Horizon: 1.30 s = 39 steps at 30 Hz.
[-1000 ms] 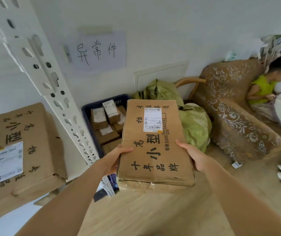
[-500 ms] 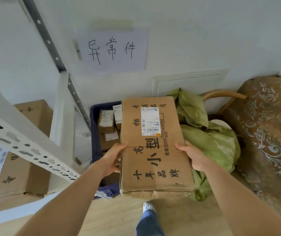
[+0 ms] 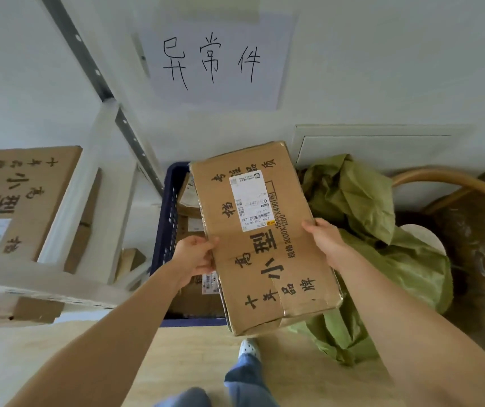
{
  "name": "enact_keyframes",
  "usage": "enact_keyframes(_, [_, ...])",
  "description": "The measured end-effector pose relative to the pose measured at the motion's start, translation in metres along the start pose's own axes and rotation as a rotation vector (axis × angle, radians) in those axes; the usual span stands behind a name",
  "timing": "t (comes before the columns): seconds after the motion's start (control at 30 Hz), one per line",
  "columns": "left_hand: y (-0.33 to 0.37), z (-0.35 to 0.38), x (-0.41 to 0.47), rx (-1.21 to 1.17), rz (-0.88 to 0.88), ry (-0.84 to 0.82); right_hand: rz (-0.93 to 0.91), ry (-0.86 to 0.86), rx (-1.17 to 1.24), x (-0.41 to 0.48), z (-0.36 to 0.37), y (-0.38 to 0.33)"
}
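Observation:
I hold a flat brown cardboard parcel (image 3: 264, 239) with black handwritten characters and a white shipping label, in the air in front of me. My left hand (image 3: 194, 254) grips its left edge, thumb on top. My right hand (image 3: 325, 239) grips its right edge. The parcel is tilted, its far end leaning left, above a dark blue plastic crate (image 3: 166, 230) that holds several small cardboard parcels.
A white metal shelf rack (image 3: 59, 218) stands at the left with a similar brown box (image 3: 20, 195) on it. Green sacks (image 3: 382, 248) lie right of the crate, beside a patterned brown armchair (image 3: 482, 259). A handwritten paper sign (image 3: 214, 60) hangs on the wall.
I have stepped closer to the crate and wall. The parcel has moved forward over the crate and tilted to the left. Both hands keep their hold on its edges.

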<state>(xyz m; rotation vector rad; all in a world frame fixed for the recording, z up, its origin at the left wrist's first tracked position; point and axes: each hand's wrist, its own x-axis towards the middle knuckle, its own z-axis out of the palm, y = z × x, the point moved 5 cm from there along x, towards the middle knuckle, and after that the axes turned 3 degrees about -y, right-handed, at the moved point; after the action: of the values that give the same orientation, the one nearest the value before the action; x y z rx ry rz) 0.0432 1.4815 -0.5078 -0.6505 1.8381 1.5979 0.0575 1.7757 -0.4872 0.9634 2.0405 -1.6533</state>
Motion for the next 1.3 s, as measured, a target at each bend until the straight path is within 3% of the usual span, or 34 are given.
enact_keyframes(0.5, [-0.009, -0.034, 0.02, -0.037, -0.162, 0.118, 0.018, -0.046, -0.269, 0.033, 0.045, -0.013])
enact_keyframes(0.93, [-0.003, -0.039, 0.047, -0.053, -0.111, 0.068, 0.089, 0.065, -0.081, 0.036, 0.054, 0.01])
enact_keyframes(1.3, [-0.01, -0.046, 0.043, -0.024, -0.134, 0.007, 0.051, 0.042, -0.22, 0.033, 0.066, 0.005])
